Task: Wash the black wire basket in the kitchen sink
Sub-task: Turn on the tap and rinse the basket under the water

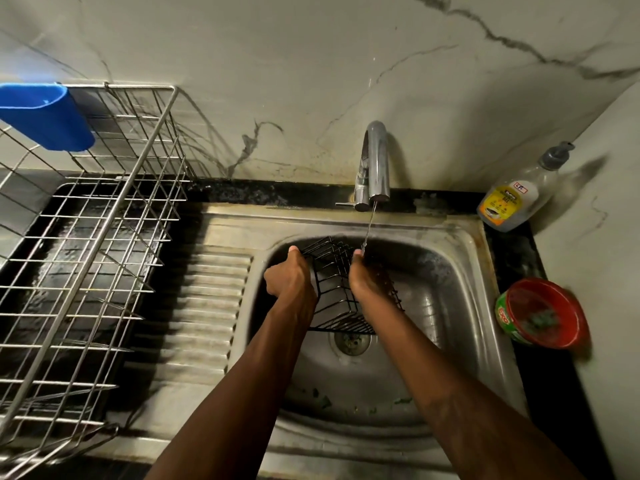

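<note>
In the sink (467,237), left hand (291,275) and right hand (363,278) grasp the black wire basket (337,292). It is held up so the tap stream (369,226), at one o'clock, rinses it.

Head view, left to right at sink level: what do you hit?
Steel dish rack → ribbed drainboard → left hand → black wire basket → right hand → red tub. Faucet and soap bottle omitted: they overlap others.
</note>
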Action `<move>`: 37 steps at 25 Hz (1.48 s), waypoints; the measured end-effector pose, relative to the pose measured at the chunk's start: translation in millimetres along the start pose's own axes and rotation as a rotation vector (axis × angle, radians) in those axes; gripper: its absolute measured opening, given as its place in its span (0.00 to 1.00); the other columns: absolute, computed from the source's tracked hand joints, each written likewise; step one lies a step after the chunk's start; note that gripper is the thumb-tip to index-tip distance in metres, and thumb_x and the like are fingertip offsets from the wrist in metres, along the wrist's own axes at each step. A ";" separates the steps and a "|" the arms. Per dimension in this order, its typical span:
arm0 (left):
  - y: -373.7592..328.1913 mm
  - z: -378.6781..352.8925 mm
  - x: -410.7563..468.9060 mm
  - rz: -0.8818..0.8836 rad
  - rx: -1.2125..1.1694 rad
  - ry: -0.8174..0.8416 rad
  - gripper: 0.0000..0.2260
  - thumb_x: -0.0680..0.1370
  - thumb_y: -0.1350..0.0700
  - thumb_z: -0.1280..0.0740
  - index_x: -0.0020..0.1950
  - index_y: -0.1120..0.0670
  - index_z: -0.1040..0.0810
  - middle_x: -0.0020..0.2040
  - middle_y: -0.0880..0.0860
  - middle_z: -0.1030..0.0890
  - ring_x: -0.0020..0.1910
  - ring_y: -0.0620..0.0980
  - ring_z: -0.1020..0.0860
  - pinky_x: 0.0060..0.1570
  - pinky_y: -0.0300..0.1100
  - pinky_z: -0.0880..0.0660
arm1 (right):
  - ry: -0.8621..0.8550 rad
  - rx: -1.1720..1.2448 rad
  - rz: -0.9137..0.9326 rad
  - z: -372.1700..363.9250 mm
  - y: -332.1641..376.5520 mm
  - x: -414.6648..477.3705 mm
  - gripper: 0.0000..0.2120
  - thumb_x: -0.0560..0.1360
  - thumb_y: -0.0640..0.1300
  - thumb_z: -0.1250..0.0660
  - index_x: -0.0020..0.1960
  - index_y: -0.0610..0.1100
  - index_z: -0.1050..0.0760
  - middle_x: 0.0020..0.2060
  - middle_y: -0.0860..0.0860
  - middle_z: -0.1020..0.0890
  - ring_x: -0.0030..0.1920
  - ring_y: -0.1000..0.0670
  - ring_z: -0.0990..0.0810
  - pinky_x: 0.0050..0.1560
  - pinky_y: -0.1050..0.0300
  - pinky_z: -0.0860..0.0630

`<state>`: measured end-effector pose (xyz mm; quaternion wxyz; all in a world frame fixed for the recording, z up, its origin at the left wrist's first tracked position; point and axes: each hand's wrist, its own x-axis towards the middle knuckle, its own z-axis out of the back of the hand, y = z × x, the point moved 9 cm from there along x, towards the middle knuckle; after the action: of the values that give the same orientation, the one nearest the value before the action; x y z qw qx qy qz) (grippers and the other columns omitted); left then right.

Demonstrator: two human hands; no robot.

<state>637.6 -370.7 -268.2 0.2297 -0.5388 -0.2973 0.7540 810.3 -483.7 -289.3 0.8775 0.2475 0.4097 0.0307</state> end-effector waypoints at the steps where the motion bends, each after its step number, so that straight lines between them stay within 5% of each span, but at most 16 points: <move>1: -6.1 1.0 -7.4 -0.027 0.026 -0.009 0.28 0.68 0.42 0.26 0.59 0.61 0.18 0.53 0.60 0.16 0.49 0.59 0.16 0.53 0.53 0.17 | 0.055 0.035 0.056 -5.4 12.2 -13.5 0.43 0.77 0.75 0.62 0.83 0.49 0.53 0.82 0.43 0.51 0.81 0.37 0.51 0.78 0.32 0.53; 4: -23.4 -4.3 -32.4 -0.121 0.069 0.061 0.20 0.74 0.43 0.26 0.53 0.60 0.17 0.47 0.58 0.17 0.46 0.58 0.16 0.49 0.53 0.16 | 0.187 0.249 0.127 -0.3 23.7 -39.6 0.42 0.76 0.77 0.53 0.82 0.55 0.50 0.82 0.44 0.49 0.81 0.38 0.48 0.78 0.33 0.50; 6: -32.2 -16.0 -55.9 -0.202 0.089 0.158 0.13 0.78 0.47 0.28 0.44 0.55 0.20 0.38 0.52 0.20 0.40 0.52 0.17 0.43 0.48 0.16 | 0.371 0.448 0.084 0.9 12.4 -46.7 0.44 0.68 0.81 0.42 0.75 0.55 0.31 0.74 0.42 0.28 0.71 0.38 0.27 0.72 0.34 0.33; 8: -33.3 -27.0 -80.6 -0.270 0.128 0.234 0.12 0.81 0.49 0.30 0.43 0.56 0.20 0.35 0.49 0.22 0.35 0.46 0.20 0.36 0.39 0.21 | 0.444 0.513 0.151 9.0 11.1 -50.3 0.36 0.70 0.78 0.39 0.63 0.52 0.19 0.55 0.46 0.14 0.54 0.43 0.15 0.57 0.44 0.20; 10: -28.7 -42.4 -97.1 -0.341 0.203 0.297 0.10 0.82 0.53 0.32 0.46 0.58 0.18 0.35 0.50 0.22 0.34 0.44 0.21 0.32 0.34 0.26 | 0.382 0.548 0.181 24.3 8.6 -47.7 0.27 0.76 0.71 0.40 0.54 0.51 0.17 0.46 0.50 0.13 0.43 0.51 0.17 0.45 0.55 0.23; 13: -13.0 -73.5 -108.4 -0.340 0.340 0.436 0.07 0.81 0.56 0.32 0.46 0.58 0.19 0.41 0.55 0.17 0.38 0.49 0.16 0.38 0.40 0.18 | 0.236 0.607 0.191 44.9 -0.2 -29.8 0.19 0.79 0.68 0.41 0.47 0.54 0.22 0.46 0.52 0.17 0.43 0.56 0.24 0.43 0.57 0.29; 17: 9.5 -108.1 -126.6 -0.247 0.523 0.656 0.06 0.79 0.57 0.32 0.46 0.58 0.19 0.45 0.57 0.15 0.44 0.53 0.15 0.51 0.49 0.16 | 0.001 0.617 0.213 68.3 -27.6 1.3 0.27 0.82 0.67 0.48 0.42 0.50 0.22 0.34 0.53 0.17 0.40 0.51 0.22 0.43 0.54 0.28; 21: 31.5 -115.4 -133.5 -0.060 0.421 0.814 0.05 0.80 0.62 0.34 0.52 0.61 0.18 0.46 0.59 0.15 0.43 0.54 0.18 0.56 0.52 0.19 | -0.033 0.594 0.288 73.5 -48.9 21.7 0.42 0.70 0.82 0.47 0.64 0.51 0.22 0.55 0.48 0.15 0.57 0.46 0.17 0.62 0.41 0.23; 24: 32.9 -106.2 -112.4 -0.016 0.363 0.755 0.06 0.82 0.63 0.36 0.55 0.62 0.20 0.47 0.58 0.16 0.46 0.52 0.17 0.58 0.50 0.18 | -0.003 0.518 0.229 79.3 -59.6 23.1 0.50 0.64 0.83 0.41 0.74 0.50 0.31 0.63 0.52 0.23 0.63 0.46 0.24 0.64 0.39 0.25; 27: 18.0 -95.6 -84.3 0.010 0.264 0.670 0.07 0.83 0.63 0.37 0.57 0.62 0.20 0.52 0.57 0.16 0.55 0.55 0.16 0.61 0.50 0.19 | -0.077 0.422 0.142 81.4 -80.5 45.7 0.39 0.73 0.70 0.34 0.75 0.47 0.32 0.65 0.51 0.25 0.66 0.44 0.26 0.66 0.39 0.26; 29: 5.7 -93.7 -69.1 0.002 0.212 0.643 0.08 0.83 0.64 0.38 0.59 0.63 0.21 0.57 0.59 0.16 0.59 0.58 0.17 0.63 0.51 0.20 | -0.109 0.362 0.103 80.0 -90.0 60.5 0.26 0.81 0.59 0.38 0.73 0.46 0.30 0.60 0.48 0.22 0.60 0.43 0.24 0.66 0.39 0.25; 33: -8.7 -92.1 -59.3 -0.028 0.187 0.579 0.03 0.81 0.63 0.35 0.51 0.61 0.22 0.51 0.58 0.15 0.50 0.52 0.14 0.56 0.48 0.17 | -0.151 0.301 0.046 81.9 -95.9 70.2 0.21 0.85 0.49 0.45 0.76 0.43 0.32 0.74 0.40 0.30 0.72 0.38 0.31 0.72 0.46 0.35; 37: -16.9 -105.3 -65.1 0.021 0.087 0.618 0.04 0.81 0.63 0.38 0.52 0.59 0.24 0.43 0.54 0.22 0.39 0.47 0.22 0.51 0.41 0.21 | -0.136 0.261 0.085 81.1 -92.9 77.2 0.18 0.84 0.46 0.42 0.71 0.41 0.27 0.69 0.39 0.25 0.67 0.38 0.26 0.65 0.52 0.31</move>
<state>758.4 -380.9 -237.9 0.3241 -0.7351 -0.1754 0.5690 907.2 -578.4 -342.4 0.8616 0.3778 0.3391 -0.0025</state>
